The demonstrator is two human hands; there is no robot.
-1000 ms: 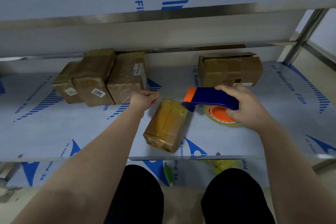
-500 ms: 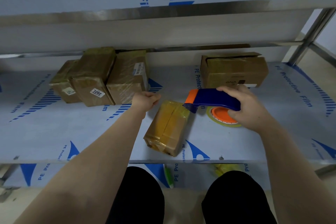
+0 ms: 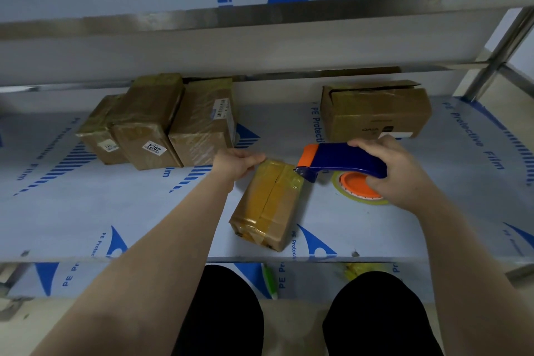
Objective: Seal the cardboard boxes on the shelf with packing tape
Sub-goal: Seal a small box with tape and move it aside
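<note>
- Small box (image 3: pixel 268 202) sits mid-frame near the front edge of the shelf (image 3: pixel 115 211), lying at an angle. It already has yellowish tape along the top seam and folded over the near end.
- The left hand (image 3: pixel 234 165) is curled over the far left corner of it with the thumb on top, which reads to me as a steadying grip. The right hand (image 3: pixel 396 173) is wrapped around the blue and orange tape dispenser (image 3: pixel 341 160), with the tape roll (image 3: pixel 357 186) tucked under the palm.
- The dispenser's nose is touching the far right corner of the box. My guess is a strip is either being started or cut off there, but I honestly can't tell which.
- If it's a start, press the tape end down firmly on that corner first, then pull in one straight line. That box looks light, so it'll probably slide on the slick film unless the left hand pins it properly.
- If it's a cut, tilt the nose so the blade bites and snap the wrist. Dragging it would likely wrinkle the tape.
- The left thumb is close to the blade end, so I'd watch that.
- Afterwards, smooth the strip down by hand, corners especially. The tape on the near end looks a bit crinkled.
- The three taped boxes (image 3: pixel 150 124) at upper left look done. The bigger box (image 3: pixel 375 113) at upper right seems to have a loose flap on top, so that one probably needs taping too.
</note>
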